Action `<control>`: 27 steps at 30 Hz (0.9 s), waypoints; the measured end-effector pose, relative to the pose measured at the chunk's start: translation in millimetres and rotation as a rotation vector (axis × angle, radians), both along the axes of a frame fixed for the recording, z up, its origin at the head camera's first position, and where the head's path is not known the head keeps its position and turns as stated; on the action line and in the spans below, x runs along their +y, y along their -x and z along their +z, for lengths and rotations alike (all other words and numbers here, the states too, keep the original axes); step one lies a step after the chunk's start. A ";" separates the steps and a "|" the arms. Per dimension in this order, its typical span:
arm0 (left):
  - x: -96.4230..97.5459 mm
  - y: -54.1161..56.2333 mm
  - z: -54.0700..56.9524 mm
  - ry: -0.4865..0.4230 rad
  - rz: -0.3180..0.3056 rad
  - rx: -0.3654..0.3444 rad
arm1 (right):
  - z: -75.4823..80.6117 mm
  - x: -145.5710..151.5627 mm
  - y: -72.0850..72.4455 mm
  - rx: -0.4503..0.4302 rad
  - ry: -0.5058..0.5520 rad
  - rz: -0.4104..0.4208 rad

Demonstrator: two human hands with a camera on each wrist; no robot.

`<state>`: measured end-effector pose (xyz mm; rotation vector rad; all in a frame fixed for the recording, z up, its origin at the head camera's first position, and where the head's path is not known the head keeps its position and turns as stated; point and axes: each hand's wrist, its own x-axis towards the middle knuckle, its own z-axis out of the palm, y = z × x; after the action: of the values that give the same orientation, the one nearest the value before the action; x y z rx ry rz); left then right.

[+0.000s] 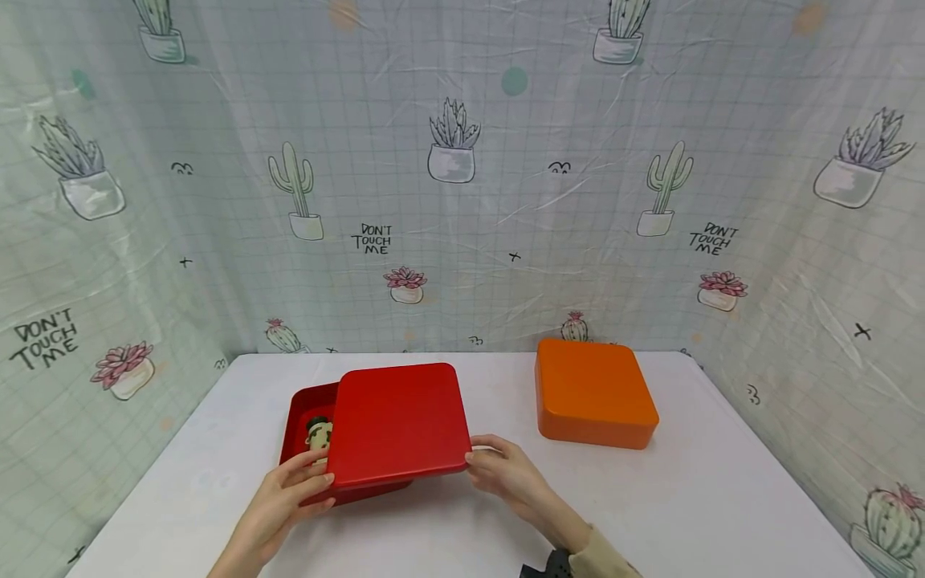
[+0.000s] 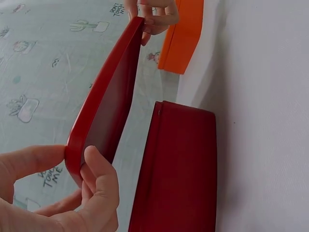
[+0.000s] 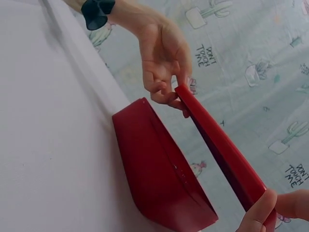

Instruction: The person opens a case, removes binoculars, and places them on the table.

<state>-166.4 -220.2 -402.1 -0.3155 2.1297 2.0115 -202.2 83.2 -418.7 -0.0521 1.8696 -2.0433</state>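
Both hands hold a red box lid (image 1: 399, 424), lifted above a red box (image 2: 181, 164) and shifted to the right of it. My left hand (image 1: 278, 502) pinches the lid's near left corner, thumb on one face and fingers on the other in the left wrist view. At the near right corner, my right hand (image 1: 509, 478) grips the lid's edge between thumb and fingers. Through the uncovered left part of the box, a pale green figure (image 1: 319, 432) with a dark top shows partly. The lid hides the rest of the box's inside.
An orange box (image 1: 594, 393) with a smooth top stands at the back right of the white table (image 1: 723, 498). A curtain (image 1: 506, 201) printed with cacti hangs behind the table and along both sides. A dark band (image 3: 96, 12) is on the right wrist.
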 end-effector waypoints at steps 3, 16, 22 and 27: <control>3.5 1.6 0.9 -0.004 -0.019 0.008 | -0.9 4.6 -1.5 0.008 0.000 -0.002; 14.8 5.3 1.8 -0.044 -0.121 0.030 | 1.8 19.7 -7.5 -0.012 -0.020 -0.032; 21.7 7.5 1.2 -0.071 -0.191 0.040 | -2.3 29.5 -10.0 -0.027 -0.030 -0.062; 28.3 9.7 -0.6 -0.090 -0.234 0.047 | -4.1 39.1 -11.8 -0.029 -0.041 -0.071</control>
<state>-176.1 -191.9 -402.6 -0.0038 1.9895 1.9879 -190.4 122.3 -422.8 0.0552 1.9203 -2.0406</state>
